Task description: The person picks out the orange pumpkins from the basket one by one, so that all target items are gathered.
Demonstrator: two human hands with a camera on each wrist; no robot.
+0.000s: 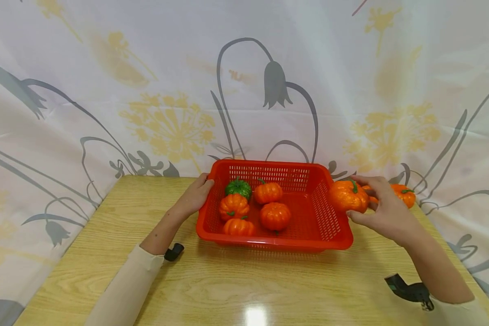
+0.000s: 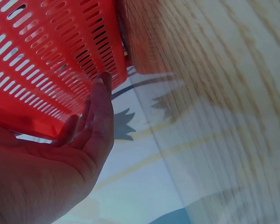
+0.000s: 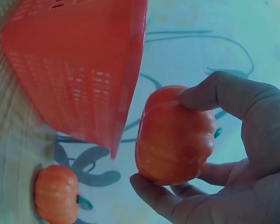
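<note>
A red plastic basket (image 1: 269, 242) with slotted walls stands on the wooden table, several small orange pumpkins (image 1: 275, 216) and one green pumpkin (image 1: 238, 189) inside, mostly toward its left. My left hand (image 1: 195, 197) grips the basket's left rim; in the left wrist view its fingers (image 2: 102, 109) lie along the outer wall under the rim. With thumb and fingertips, my right hand (image 1: 385, 213) holds an orange pumpkin (image 3: 175, 137) with a green stem, raised beside the basket's right rim. Beyond that hand, another orange pumpkin (image 1: 404, 195) rests on the table, partly hidden.
The wooden table (image 1: 228, 285) ends at the back against a hanging cloth (image 1: 167, 68) printed with grey and yellow flowers. Black wrist camera mounts (image 1: 409, 290) sit at both forearms.
</note>
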